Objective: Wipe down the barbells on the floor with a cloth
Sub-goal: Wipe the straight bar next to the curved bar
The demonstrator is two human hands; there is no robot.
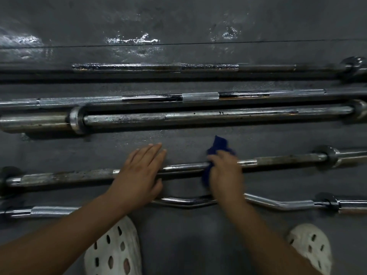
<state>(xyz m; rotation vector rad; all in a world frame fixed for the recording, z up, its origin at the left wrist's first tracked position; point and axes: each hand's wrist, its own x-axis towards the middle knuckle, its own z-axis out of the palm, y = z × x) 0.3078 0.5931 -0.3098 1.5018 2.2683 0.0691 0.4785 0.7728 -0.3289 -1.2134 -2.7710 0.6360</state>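
- The dark floor (178, 26) filled the view, glossy in patches, with five bars laid roughly parallel across it
- The thick barbell (198, 116) with the broad sleeve lay beyond the hands, pressed against a thinner knurled bar (200, 97); another bar (158, 67) sat farther back still
- The barbell being wiped (79, 175) ran across under both hands, dull and stained on its left length; it looked heavy, rigid steel, unlikely to shift but free to roll, so I judged it best steadied from above on the shaft
- A curl bar (278, 204) zigzagged nearest the person's white perforated clogs (115, 251)
- The left hand (141, 173) lay flat over the shaft, fingers straight and reaching onto the floor past it, gripping nothing
- The right hand (224, 171), blurred, was curled over the same shaft, clutching the cloth against it
- The blue cloth (218, 145) was soft and limp, bunched under that hand, one end sticking up beyond the fingers and another hanging below the bar
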